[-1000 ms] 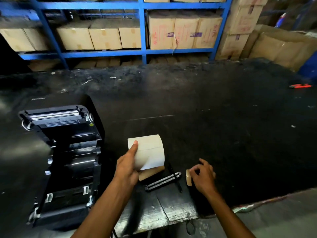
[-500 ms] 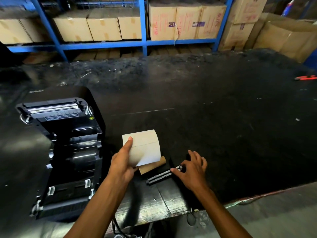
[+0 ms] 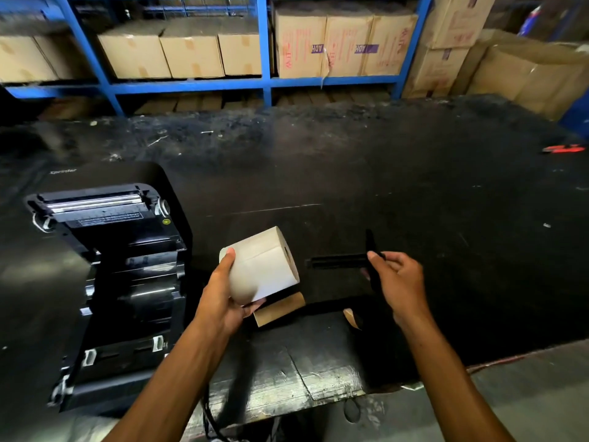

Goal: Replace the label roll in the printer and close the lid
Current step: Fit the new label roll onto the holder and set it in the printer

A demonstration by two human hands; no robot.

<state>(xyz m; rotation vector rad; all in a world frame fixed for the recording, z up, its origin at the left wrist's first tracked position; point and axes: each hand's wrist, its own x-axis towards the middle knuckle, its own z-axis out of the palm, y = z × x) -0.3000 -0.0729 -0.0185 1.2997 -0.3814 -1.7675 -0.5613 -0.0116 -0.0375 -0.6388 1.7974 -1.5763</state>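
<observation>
- My left hand [image 3: 223,301] has lifted the new label roll [image 3: 263,264] off the desk [image 3: 414,193]; thumb on its far-left end, fingers curled under it, its core hole turned right.
- My right hand [image 3: 398,282], which half a second ago was only reaching, now pinches the black spindle [image 3: 338,260] by its flanged end, shaft pointing left at the roll's core.
- Roll and spindle are near each other but apart, both in the air above the desk.
- Just below the roll, the empty brown cardboard core [image 3: 280,309] lies on the desk, so the old roll is out; a small scrap of brown paper [image 3: 350,315] sits to its right.
- I judge the next step is sliding the shaft through the core; lining it up with the hole is the fiddly part.
- At left, the printer [image 3: 105,282] stands with its lid [image 3: 95,205] open and its bay empty, so loading and closing remain.
- Far behind, blue shelving [image 3: 264,81] holds cardboard boxes [image 3: 344,43].
</observation>
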